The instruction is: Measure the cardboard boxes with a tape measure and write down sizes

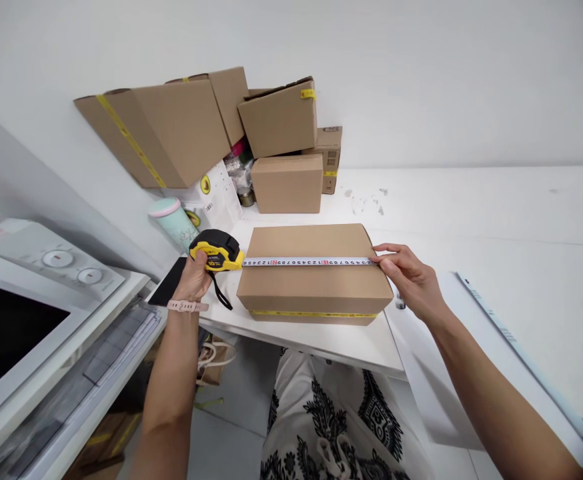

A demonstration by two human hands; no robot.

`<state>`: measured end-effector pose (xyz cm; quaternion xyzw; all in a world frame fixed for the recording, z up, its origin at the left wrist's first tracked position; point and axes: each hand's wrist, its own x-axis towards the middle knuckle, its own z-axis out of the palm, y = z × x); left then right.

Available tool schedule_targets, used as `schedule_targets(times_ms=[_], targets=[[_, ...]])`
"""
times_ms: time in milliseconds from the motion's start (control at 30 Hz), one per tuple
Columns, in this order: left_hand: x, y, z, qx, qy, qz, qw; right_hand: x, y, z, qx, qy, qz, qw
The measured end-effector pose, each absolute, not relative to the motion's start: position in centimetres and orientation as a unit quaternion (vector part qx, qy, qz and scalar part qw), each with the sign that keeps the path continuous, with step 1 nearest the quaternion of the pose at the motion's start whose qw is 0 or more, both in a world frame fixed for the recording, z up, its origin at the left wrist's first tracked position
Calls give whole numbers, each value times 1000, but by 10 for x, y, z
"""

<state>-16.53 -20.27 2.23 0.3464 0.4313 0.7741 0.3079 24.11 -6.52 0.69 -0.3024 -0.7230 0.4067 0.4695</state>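
While the left hand (192,280) grips a tape measure (217,249), the right hand (417,283) pinches its strip (307,262) at the box's (315,285) three o'clock.

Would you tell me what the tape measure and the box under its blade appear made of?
The tape measure seems smooth plastic, perhaps partly rubber, from its contoured yellow-and-black shape. Its blade, thin, white and straight, could be coated metal. The box looks like matte cardboard, given plain brown faces and creased edges.
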Motion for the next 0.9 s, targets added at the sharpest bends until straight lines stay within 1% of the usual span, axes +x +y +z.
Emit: schedule_targets(times_ms=[233,333,400,467,567,633,733,800,900], targets=[[-158,-206,28,357,433,775,289,241,-65,11,-311,-732,385,467],[-145,-214,42,385,427,778,254,244,-68,20,-323,-746,357,460],[-131,-225,55,413,425,775,220,247,-71,29,-330,-743,359,458],[-111,-239,68,428,430,772,189,251,-73,38,-331,-719,383,475],[-68,-264,79,408,450,779,159,255,-65,55,-314,-659,431,531],[-36,-281,75,396,461,774,178,255,-53,65,-296,-639,451,549],[6,-308,51,391,493,735,253,249,-28,78,-272,-646,474,534],[27,-325,28,396,497,717,287,238,-10,83,-249,-647,505,514],[49,-347,-3,402,500,687,341,213,12,88,-198,-650,585,443]])
